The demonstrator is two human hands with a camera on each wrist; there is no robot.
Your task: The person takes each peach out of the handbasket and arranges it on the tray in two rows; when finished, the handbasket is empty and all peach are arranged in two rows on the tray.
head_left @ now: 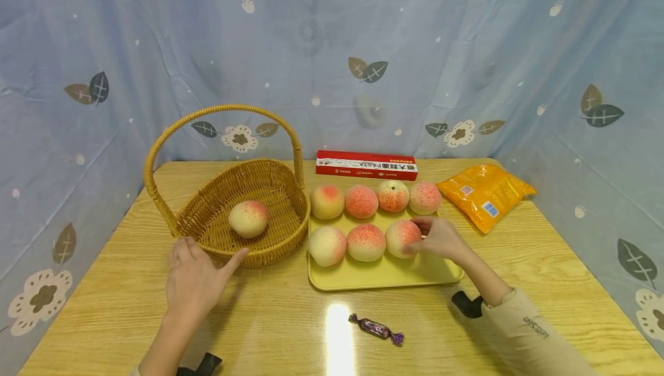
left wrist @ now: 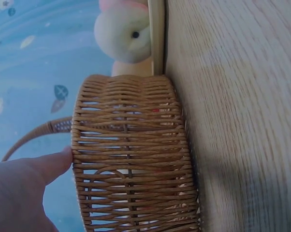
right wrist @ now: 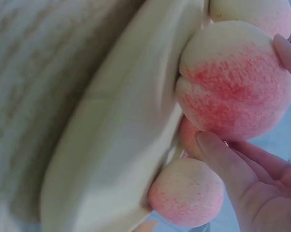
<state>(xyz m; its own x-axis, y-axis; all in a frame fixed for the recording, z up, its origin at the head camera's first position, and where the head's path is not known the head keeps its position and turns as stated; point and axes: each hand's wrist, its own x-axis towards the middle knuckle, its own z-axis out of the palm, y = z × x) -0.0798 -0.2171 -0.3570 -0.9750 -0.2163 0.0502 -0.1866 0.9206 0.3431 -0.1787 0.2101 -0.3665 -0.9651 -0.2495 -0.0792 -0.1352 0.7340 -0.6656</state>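
In the head view my left hand (head_left: 193, 275) is at the near left rim of a wicker basket (head_left: 270, 258), fingers and thumb spread. The left wrist view shows a fingertip (left wrist: 65, 155) touching the rim of the woven wall (left wrist: 128, 154). A single peach (head_left: 249, 219) lies inside the basket, under its tall arched handle (head_left: 223, 108). My right hand (head_left: 441, 240) grips the rightmost peach (head_left: 400, 239) of the front row on a yellow tray (head_left: 384, 279). Seen from the right wrist, thumb and fingers span this red-speckled peach (right wrist: 237, 87), which is close against the tray.
Behind it, more peaches (head_left: 361, 202) form a back row; two others (head_left: 366, 243) share the front row. A red pasta box (head_left: 366, 165) lies behind the tray, an orange packet (head_left: 485, 194) to its right. One purple-wrapped candy (head_left: 376, 328) lies in front. Patterned curtains (head_left: 311, 64) enclose the table.
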